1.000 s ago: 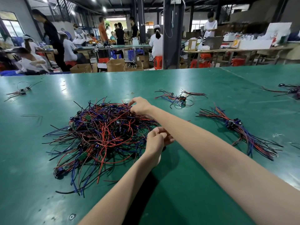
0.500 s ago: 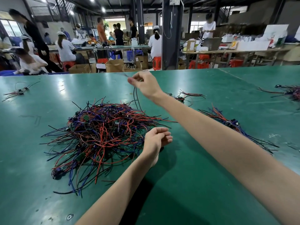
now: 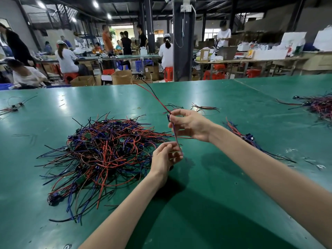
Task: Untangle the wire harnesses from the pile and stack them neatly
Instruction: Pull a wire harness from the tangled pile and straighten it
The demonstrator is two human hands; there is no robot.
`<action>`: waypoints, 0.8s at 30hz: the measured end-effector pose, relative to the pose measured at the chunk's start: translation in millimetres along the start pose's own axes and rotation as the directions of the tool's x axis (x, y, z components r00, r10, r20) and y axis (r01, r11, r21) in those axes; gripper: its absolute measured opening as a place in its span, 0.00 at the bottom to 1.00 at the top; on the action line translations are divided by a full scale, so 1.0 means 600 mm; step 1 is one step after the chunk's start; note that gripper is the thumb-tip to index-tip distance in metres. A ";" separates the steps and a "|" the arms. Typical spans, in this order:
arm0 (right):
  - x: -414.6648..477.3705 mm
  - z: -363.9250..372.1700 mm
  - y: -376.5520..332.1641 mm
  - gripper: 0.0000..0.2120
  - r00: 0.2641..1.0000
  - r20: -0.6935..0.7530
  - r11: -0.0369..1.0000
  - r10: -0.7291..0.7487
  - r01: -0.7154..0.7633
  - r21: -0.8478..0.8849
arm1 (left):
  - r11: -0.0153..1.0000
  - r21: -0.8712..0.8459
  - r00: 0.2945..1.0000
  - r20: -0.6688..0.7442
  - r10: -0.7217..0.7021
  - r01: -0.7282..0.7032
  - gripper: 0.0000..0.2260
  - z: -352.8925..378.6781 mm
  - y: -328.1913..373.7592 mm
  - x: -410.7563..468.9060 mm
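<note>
On the green tabletop (image 3: 215, 203), far out at 9 o'clock: a small bundle (image 3: 12, 107) of loose wires, well apart from all else. Left of centre: the pile (image 3: 104, 150), a tangle of red, blue and black wires with small green boards and dark connectors, lying on the tabletop. At 3 o'clock of the pile, just beside its edge: left hand (image 3: 166, 158), fingers curled, pinching the lower blue end of a harness (image 3: 168, 117). At 12 o'clock of that hand: right hand (image 3: 190, 125), raised off the tabletop, gripping the same harness at its dark connector between thumb and fingers. From that grip, red and black leads running up toward 11 o'clock, clear of the pile. Beyond the right hand, at 1 o'clock: a lone harness (image 3: 204, 107) flat on the tabletop. At 3 o'clock of the right wrist: the stack (image 3: 251, 139) of freed harnesses, wires lying roughly one way, partly hidden by the arm. Far out at 2 o'clock, by the picture's edge: a far bundle (image 3: 318, 105).
</note>
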State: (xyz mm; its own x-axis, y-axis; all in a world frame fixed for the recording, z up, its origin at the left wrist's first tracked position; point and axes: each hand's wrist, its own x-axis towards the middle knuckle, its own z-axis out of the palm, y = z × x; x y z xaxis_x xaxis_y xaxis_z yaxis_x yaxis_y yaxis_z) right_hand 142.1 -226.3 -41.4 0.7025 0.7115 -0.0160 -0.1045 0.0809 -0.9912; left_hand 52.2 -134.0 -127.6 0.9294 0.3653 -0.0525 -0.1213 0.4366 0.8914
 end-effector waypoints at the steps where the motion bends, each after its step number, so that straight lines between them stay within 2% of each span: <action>1: -0.005 -0.005 0.008 0.03 1.000 -0.003 1.000 0.017 -0.017 -0.013 | 1.000 0.013 1.000 0.014 -0.001 0.001 0.10 0.000 -0.001 -0.001; 8: -0.033 -0.026 0.055 0.06 0.999 -0.028 0.999 -0.033 0.032 -0.032 | 0.999 0.051 0.994 0.108 -0.003 -0.002 0.13 0.011 -0.006 -0.006; 12: -0.045 -0.024 0.085 0.09 0.999 -0.029 0.997 -0.041 0.039 -0.066 | 0.986 0.161 0.993 0.120 0.018 -0.037 0.10 0.009 -0.006 -0.011; 17: -0.051 -0.040 0.101 0.06 0.994 -0.036 0.990 0.099 -0.095 0.108 | 0.954 0.290 0.988 0.151 0.036 -0.079 0.03 0.003 -0.008 -0.017; 20: -0.058 -0.046 0.109 0.09 0.982 -0.020 0.956 0.190 -0.181 0.233 | 0.954 0.296 0.980 0.200 -0.012 -0.048 0.01 0.002 -0.012 -0.023; 24: -0.067 -0.054 0.117 0.05 0.970 -0.015 0.908 0.241 -0.220 0.357 | 0.961 0.277 0.973 0.225 -0.044 -0.021 0.02 0.008 -0.013 -0.023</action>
State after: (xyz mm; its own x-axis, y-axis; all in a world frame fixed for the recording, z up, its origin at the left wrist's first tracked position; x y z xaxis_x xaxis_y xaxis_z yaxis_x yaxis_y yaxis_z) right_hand 129.2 -271.9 -114.6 0.6667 0.6998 -0.2565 -0.5011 0.1661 -0.8493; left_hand 41.8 -146.1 -131.6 0.9885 0.1510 0.0112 -0.0392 0.1837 0.9822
